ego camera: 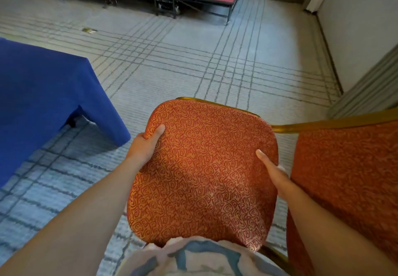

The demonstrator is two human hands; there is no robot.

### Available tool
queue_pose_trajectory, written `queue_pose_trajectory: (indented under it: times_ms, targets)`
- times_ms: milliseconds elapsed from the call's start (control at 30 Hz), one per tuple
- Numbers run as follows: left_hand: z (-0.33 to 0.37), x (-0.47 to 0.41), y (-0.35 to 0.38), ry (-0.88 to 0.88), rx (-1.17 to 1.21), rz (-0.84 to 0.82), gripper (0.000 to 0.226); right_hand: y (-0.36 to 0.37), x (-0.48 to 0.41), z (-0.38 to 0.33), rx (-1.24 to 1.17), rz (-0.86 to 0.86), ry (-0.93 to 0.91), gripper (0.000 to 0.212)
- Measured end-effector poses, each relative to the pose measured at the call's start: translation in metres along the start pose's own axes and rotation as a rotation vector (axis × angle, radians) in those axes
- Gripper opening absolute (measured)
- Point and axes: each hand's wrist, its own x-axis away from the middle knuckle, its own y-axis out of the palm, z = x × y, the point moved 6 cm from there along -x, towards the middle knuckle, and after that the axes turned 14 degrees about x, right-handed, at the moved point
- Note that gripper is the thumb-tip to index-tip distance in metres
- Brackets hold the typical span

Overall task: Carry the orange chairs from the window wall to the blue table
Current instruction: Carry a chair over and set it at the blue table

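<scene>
Blue table cropped left; second chair cropped right.

An orange chair, its cushion patterned in red swirls and rimmed by a gold frame, is near and central, gripped at its sides by the left hand and the right hand. A second orange chair stands just right of it. The cloth-draped blue table stands left, apart from both.

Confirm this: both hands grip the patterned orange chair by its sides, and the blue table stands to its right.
Not right. The head view shows the blue table to the left of the orange chair, not to its right. The left hand and right hand do grip it by its sides.
</scene>
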Motion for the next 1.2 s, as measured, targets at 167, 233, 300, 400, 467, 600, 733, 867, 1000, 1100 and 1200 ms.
queue_pose_trajectory:
  times_ms: [167, 233, 300, 400, 467, 600, 733, 867, 1000, 1100, 1200]
  targets:
    - [0.022, -0.098, 0.022, -0.034, 0.004, 0.018, 0.117, 0.025, -0.081, -0.066, -0.006, -0.007, -0.005, 0.088]
    - [0.039, -0.143, 0.027, -0.035, 0.007, 0.020, 0.114, 0.037, -0.114, -0.100, -0.002, -0.006, -0.003, 0.089]
    - [0.063, -0.188, 0.028, -0.027, 0.007, 0.024, 0.112, 0.050, -0.145, -0.141, 0.004, -0.003, -0.023, 0.088]
    - [0.108, -0.252, 0.026, 0.016, 0.050, 0.057, 0.107, 0.066, -0.186, -0.212, 0.018, 0.010, -0.067, 0.088]
    - [0.134, -0.289, 0.021, 0.045, 0.053, 0.090, 0.100, 0.074, -0.212, -0.258, 0.031, 0.031, -0.098, 0.091]
    - [0.176, -0.358, 0.011, 0.059, 0.065, 0.108, 0.095, 0.102, -0.254, -0.333, 0.049, -0.015, -0.137, 0.094]
    - [0.195, -0.430, 0.006, 0.035, 0.062, 0.125, 0.096, 0.136, -0.304, -0.385, 0.071, -0.059, -0.136, 0.090]
    - [0.202, -0.504, 0.011, -0.016, 0.091, 0.163, 0.087, 0.170, -0.371, -0.444, 0.097, -0.130, -0.112, 0.089]
    - [0.241, -0.591, 0.009, -0.010, 0.101, 0.235, 0.085, 0.208, -0.444, -0.526, 0.138, -0.172, -0.152, 0.099]
    - [0.268, -0.650, 0.002, -0.012, 0.139, 0.295, 0.086, 0.235, -0.497, -0.596, 0.175, -0.223, -0.168, 0.103]
    - [0.280, -0.690, -0.006, -0.020, 0.186, 0.355, 0.090, 0.266, -0.540, -0.650, 0.204, -0.266, -0.184, 0.105]
